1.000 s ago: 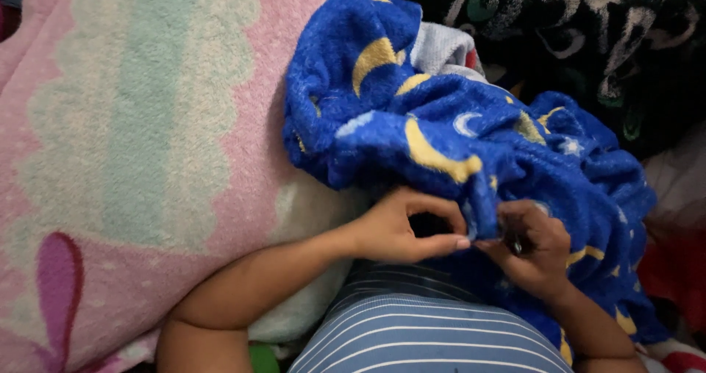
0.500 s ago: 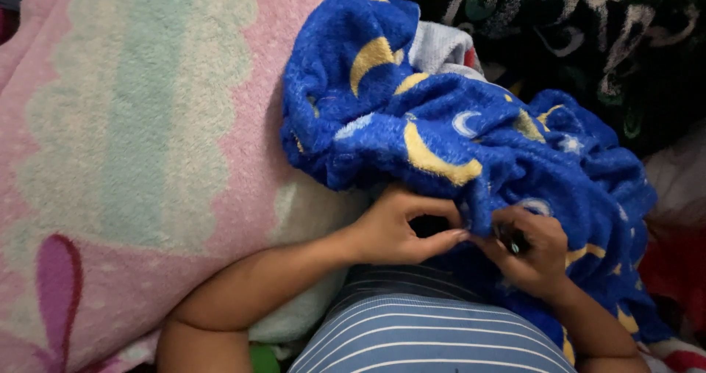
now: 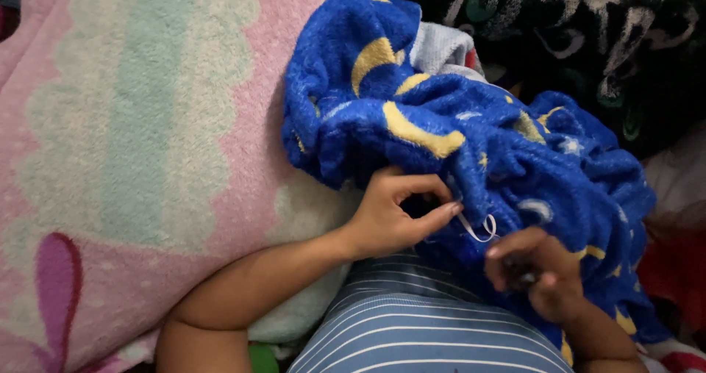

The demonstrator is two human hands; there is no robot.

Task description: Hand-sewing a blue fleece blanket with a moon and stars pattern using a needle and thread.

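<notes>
Head view: left hand (image 3: 393, 215) pinches fluffy blue fleece blanket (image 3: 471, 152); right hand (image 3: 533, 270) fists thin white thread (image 3: 478, 230).

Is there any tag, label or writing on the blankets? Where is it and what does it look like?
Ribbon loop tag: thin, pale, loop-shaped, hanging from the blue fleece blanket edge, just right of the left hand.
Dark printed fabric: top right, black with large pale lettering-like shapes.
No packages, signs or screens in view.
</notes>
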